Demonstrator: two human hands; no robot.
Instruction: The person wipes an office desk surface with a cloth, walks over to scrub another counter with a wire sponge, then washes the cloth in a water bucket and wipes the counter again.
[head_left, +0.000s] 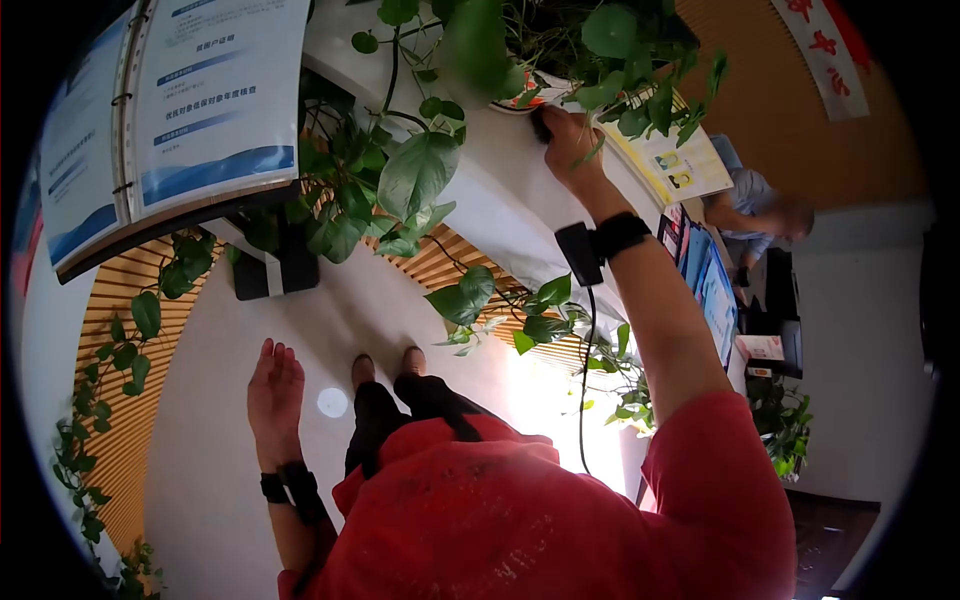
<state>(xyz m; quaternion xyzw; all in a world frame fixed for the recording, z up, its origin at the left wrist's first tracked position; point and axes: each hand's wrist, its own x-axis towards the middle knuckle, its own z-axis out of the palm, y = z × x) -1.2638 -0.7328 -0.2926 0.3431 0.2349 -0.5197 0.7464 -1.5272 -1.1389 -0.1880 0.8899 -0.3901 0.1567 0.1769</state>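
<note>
My right hand [573,147] reaches out over the white counter [500,165], its fingers closed on a small black object [541,124] whose kind I cannot make out. Just beyond the fingertips sits a red-and-white item [530,92], partly covered by plant leaves. A yellow-edged printed sheet [672,160] lies beside my right wrist. My left hand [275,388] hangs low over the floor, palm showing, fingers stretched out and holding nothing. Black straps with small devices are on both wrists, and a cable runs down from the right one.
Trailing green plants [418,172] spill over the counter's edge. An open ring binder [215,110] stands at upper left on a stand [275,272]. Across the counter a person [745,205] sits near several upright printed panels [715,300]. Slatted wood [130,400] lines the counter front.
</note>
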